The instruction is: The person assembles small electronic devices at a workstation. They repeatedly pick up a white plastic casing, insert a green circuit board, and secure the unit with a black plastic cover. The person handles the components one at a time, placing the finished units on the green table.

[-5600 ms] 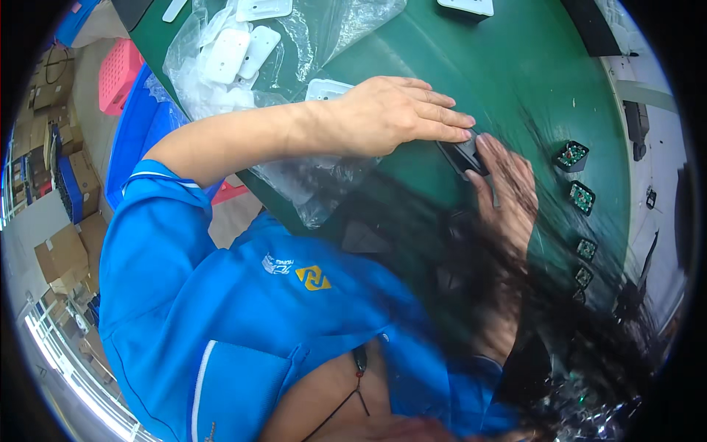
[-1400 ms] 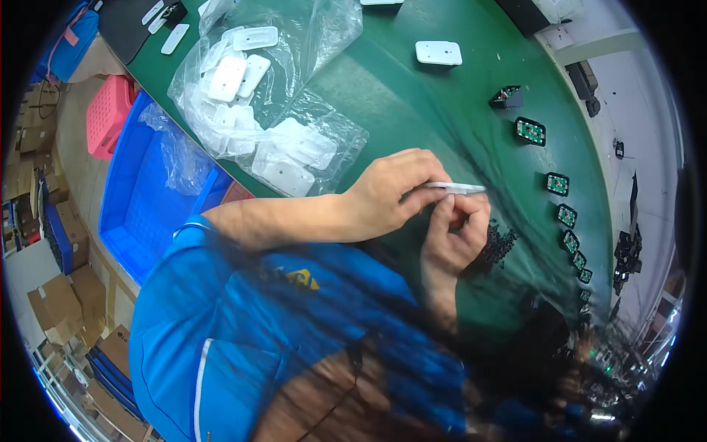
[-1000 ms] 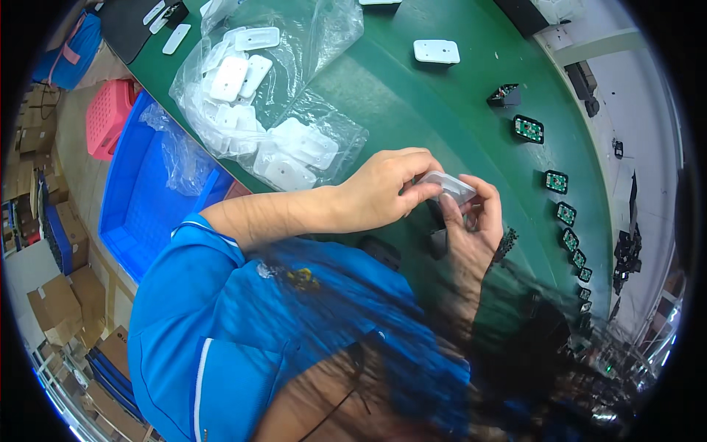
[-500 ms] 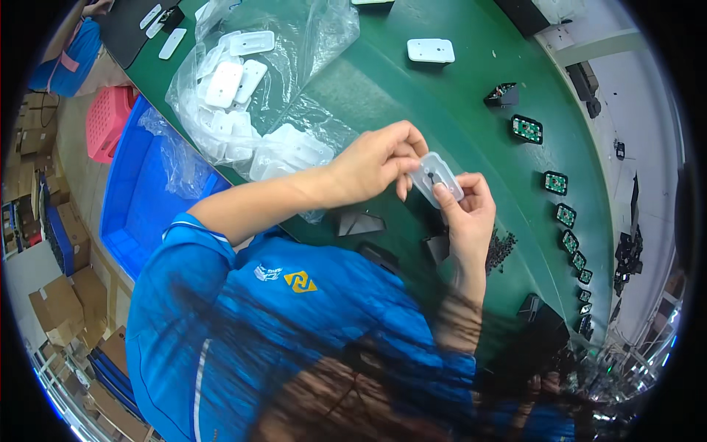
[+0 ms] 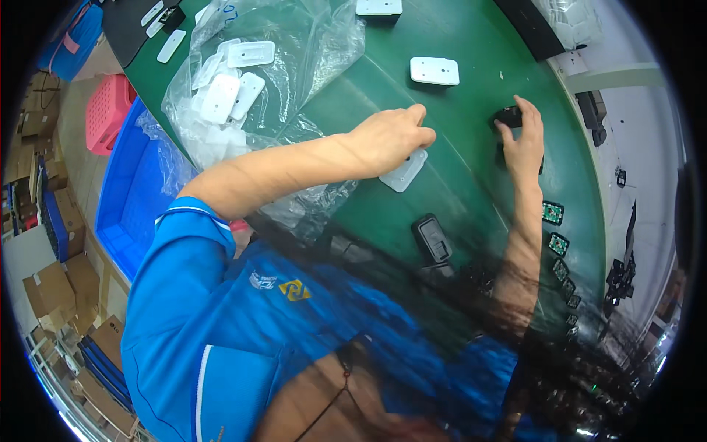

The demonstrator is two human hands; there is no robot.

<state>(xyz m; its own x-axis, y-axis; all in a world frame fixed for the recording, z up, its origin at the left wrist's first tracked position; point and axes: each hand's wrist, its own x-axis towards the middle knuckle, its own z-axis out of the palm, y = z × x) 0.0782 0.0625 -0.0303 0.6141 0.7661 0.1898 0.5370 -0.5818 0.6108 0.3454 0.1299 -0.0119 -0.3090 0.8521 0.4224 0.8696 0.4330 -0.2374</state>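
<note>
My left hand [image 5: 394, 140] is closed, with its fingers curled down. What it pinches, if anything, is hidden. Just under it lies a translucent white cover plate [image 5: 405, 173], its upper part blocked by the hand; I cannot tell whether they touch. Farther right, my right hand [image 5: 525, 144] has thumb and fingers around a small black housing [image 5: 507, 116] on the green table. A black case [image 5: 431, 237] with a recess sits nearer my body. White cover plates [image 5: 221, 98] lie in a heap on a clear plastic bag [image 5: 309, 103] at the left.
A white-topped black box [image 5: 434, 71] stands beyond my hands, another [image 5: 379, 9] at the far edge. Green circuit boards [image 5: 552, 213] in black frames line the right side of the table [image 5: 464, 184]. A blue bin [image 5: 136, 199] and pink stool [image 5: 109, 114] are left. Hair blurs the lower area.
My right hand has let go of the white plate and moved right and away to the black housing. The plate now lies under my left hand, which has closed.
</note>
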